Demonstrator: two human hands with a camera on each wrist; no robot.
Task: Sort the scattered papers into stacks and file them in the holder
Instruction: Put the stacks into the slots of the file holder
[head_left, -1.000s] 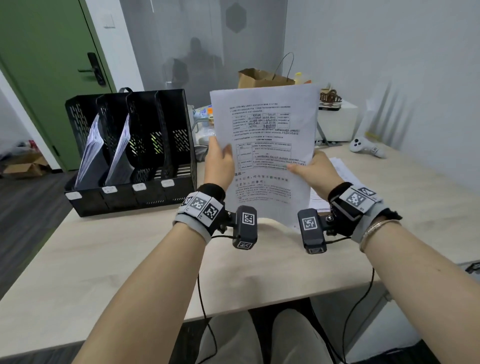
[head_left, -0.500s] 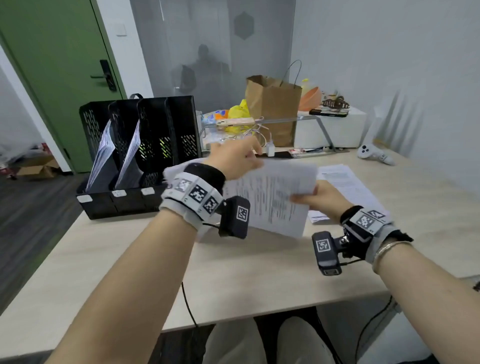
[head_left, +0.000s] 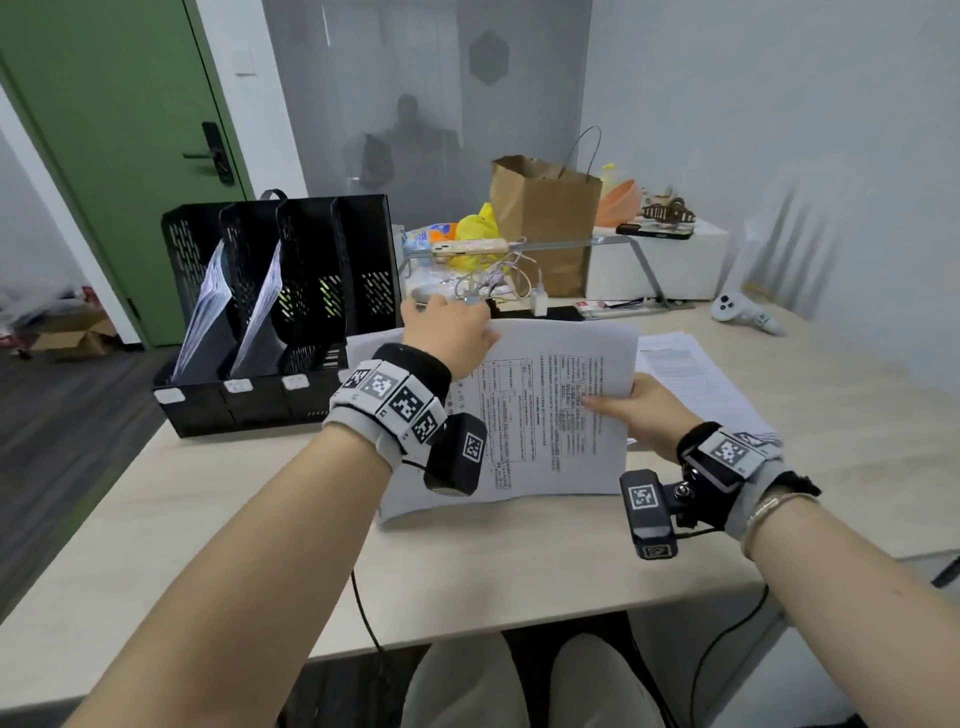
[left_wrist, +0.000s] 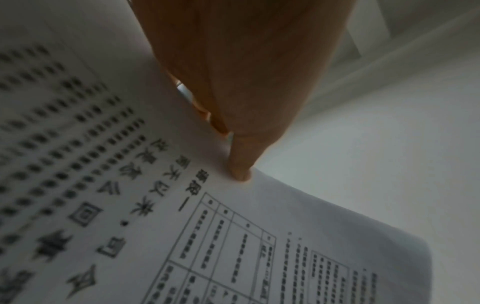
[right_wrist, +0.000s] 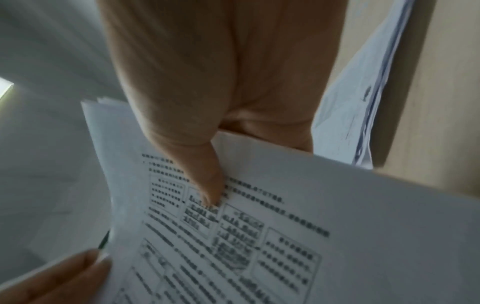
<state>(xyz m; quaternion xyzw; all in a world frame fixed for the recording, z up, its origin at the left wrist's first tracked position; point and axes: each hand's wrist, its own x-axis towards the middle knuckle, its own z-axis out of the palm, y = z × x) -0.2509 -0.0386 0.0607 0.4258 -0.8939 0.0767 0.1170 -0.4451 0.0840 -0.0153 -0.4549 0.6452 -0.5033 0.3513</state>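
While our left hand (head_left: 449, 332) and right hand (head_left: 641, 410) both pinch the white printed paper stack (head_left: 550, 415) above the pale wooden bench (head_left: 509, 561), we should square its edges before the black mesh file holder (head_left: 280, 312).

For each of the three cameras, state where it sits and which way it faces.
Head: worn on the head, looking forward and down over the desk at the black file holder; both forearms, the left hand and the right hand show.
Left wrist: looks along the left hand at the printed stack of papers; its thumb presses the sheet.
Right wrist: looks along the right hand at that stack; left fingertips show too.
Shared: all three see the stack.
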